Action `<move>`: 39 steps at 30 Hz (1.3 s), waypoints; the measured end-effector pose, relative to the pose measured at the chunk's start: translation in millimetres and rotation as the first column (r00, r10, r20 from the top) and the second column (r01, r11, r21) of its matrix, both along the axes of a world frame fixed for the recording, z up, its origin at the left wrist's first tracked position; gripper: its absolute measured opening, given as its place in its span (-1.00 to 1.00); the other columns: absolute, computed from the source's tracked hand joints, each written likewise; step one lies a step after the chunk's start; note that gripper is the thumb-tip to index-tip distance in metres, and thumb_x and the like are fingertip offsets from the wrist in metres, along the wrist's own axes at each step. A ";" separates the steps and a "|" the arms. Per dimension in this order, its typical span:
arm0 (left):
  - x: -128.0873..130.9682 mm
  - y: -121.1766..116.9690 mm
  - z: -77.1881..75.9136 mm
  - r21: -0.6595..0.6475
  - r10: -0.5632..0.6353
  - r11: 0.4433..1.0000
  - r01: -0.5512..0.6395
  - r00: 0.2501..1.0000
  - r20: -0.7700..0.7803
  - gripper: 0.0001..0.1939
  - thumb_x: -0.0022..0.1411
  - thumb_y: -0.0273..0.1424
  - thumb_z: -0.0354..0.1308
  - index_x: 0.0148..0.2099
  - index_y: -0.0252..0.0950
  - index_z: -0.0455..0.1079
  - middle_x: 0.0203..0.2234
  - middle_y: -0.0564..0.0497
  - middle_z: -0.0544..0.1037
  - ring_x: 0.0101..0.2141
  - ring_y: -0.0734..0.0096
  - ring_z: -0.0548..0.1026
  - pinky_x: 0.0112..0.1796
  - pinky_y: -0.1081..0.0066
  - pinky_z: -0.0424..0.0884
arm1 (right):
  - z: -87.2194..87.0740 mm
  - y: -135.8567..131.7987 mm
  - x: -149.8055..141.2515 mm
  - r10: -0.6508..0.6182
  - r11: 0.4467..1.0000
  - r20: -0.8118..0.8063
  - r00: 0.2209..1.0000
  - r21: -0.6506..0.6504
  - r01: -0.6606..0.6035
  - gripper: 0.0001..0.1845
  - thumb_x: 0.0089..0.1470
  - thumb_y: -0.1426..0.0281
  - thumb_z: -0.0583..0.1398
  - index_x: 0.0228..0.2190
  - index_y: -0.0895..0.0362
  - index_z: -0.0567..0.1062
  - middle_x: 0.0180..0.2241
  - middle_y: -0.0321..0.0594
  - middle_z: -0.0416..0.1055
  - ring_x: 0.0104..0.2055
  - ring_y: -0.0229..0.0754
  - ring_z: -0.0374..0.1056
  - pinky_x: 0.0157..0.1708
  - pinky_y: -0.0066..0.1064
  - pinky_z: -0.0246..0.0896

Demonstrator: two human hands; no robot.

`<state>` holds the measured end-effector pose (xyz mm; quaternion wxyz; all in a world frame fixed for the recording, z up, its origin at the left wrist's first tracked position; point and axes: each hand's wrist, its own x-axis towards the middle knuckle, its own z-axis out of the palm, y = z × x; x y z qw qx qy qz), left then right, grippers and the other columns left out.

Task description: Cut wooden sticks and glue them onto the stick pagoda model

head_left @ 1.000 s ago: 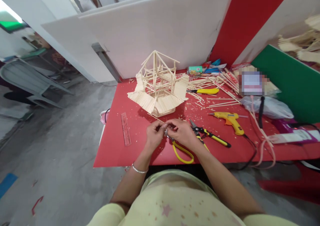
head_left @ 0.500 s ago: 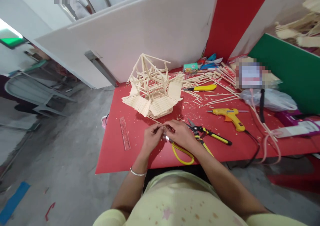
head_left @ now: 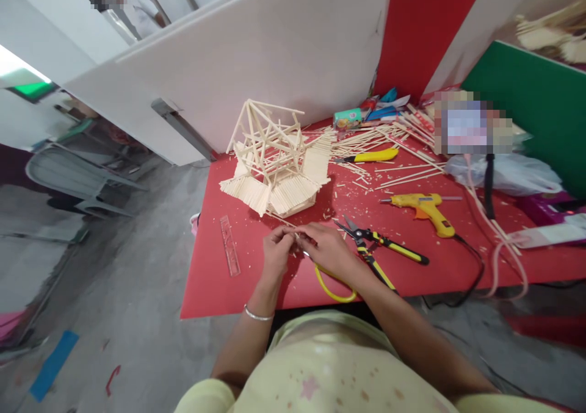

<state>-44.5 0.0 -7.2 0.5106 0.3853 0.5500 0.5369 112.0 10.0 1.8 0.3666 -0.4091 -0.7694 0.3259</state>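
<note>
My left hand is closed, its thumb and fingers pinching a thin wooden stick that points away toward the model. Against it, my right hand is also closed, fingertips meeting the left ones at the stick's near end; the exact grip is partly hidden. Under the right hand lies a tool with yellow loop handles, its front mostly covered. Just beyond both hands stands a pavilion-like model built of wooden sticks, with flared slatted roof panels and an open frame on top.
On the red table are a clear ruler, black-and-yellow pruning shears, a glue gun with a cable, a yellow cutter knife, loose sticks and scraps. A white panel stands behind. A person is beyond it.
The view has shifted, so the model sits further left in the picture. My hands stay together at the stick with small finger movements; the right hand has tilted slightly over the left fingertips.
</note>
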 end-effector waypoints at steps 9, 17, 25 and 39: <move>5.3 2.6 5.2 -0.076 -0.011 0.997 0.014 0.999 0.047 -0.85 0.01 -0.33 0.27 -0.38 -0.32 0.46 -0.70 0.12 0.39 -0.69 0.58 0.30 -0.62 0.54 0.21 | -4.9 1.3 0.4 -0.093 0.994 0.114 0.989 0.070 0.085 -0.69 0.30 0.35 0.08 -0.02 0.06 0.53 -0.17 -0.13 0.53 -0.14 -0.20 0.41 -0.11 -0.39 0.22; -9.6 11.5 43.1 -0.074 0.162 0.986 -0.148 0.953 0.257 -0.64 0.07 -0.09 0.25 -0.32 -0.31 0.44 -0.59 0.07 0.44 -0.67 0.61 0.29 -0.67 0.54 0.08 | 14.4 2.8 6.4 -0.209 0.962 0.239 0.948 0.223 0.155 -0.69 0.30 0.22 0.09 -0.24 0.07 0.60 -0.28 -0.16 0.49 -0.24 -0.21 0.37 -0.20 -0.40 0.17; -11.9 15.0 57.9 -0.108 0.141 0.989 -0.100 0.857 0.496 -0.72 -0.02 -0.22 0.27 -0.31 -0.28 0.38 -0.62 0.15 0.40 -0.69 0.59 0.31 -0.68 0.53 0.11 | 73.6 20.7 -27.2 -0.237 0.888 0.232 0.943 0.446 0.113 -0.66 0.32 0.23 0.05 -0.07 0.10 0.53 -0.12 -0.09 0.46 -0.07 -0.13 0.31 -0.13 -0.35 0.17; -24.7 37.5 72.6 -0.106 0.047 0.994 0.021 0.802 0.596 -0.67 0.07 -0.26 0.32 -0.48 -0.30 0.24 -0.69 0.20 0.20 -0.75 0.73 0.04 -0.75 0.59 -0.08 | 88.2 35.7 -44.8 -0.160 0.911 0.603 0.782 0.396 -0.119 -0.76 0.26 0.51 0.05 -0.21 0.22 0.52 -0.29 -0.06 0.44 -0.25 -0.14 0.32 -0.35 -0.35 0.02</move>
